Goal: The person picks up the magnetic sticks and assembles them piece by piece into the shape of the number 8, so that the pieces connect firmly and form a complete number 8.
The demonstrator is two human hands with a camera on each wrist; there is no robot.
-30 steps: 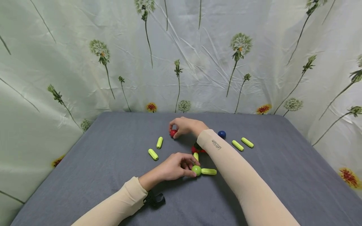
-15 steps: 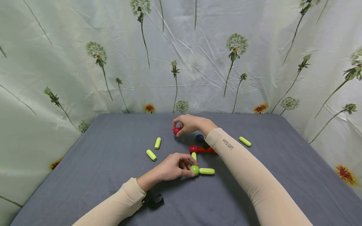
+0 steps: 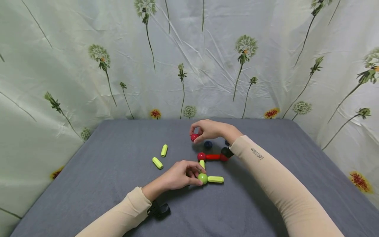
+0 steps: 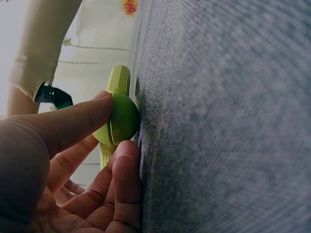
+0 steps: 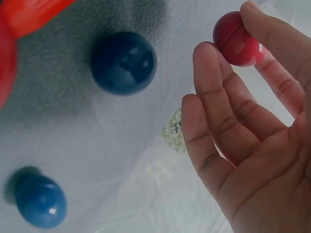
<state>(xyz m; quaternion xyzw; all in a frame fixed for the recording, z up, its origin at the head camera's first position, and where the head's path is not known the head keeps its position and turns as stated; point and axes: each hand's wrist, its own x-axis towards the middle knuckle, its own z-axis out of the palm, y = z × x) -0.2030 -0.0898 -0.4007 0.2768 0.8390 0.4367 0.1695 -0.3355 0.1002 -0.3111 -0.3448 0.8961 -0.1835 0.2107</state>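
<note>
Seen from the head, the left hand [image 3: 181, 175] pinches a green ball [image 3: 202, 178]; one yellow stick [image 3: 215, 179] joins it at three o'clock, another yellow stick [image 3: 202, 164] at twelve. The right hand [image 3: 209, 129] pinches a red ball [image 3: 193, 137], a blue ball [image 3: 208, 144] near its four o'clock.

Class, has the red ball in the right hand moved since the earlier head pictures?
Yes, the red ball moved right, away from the nearest loose yellow stick.

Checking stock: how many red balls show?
3: one ball in the right hand, another ball and a third ball at ends of the red stick. The right sleeve may hide more.
</note>
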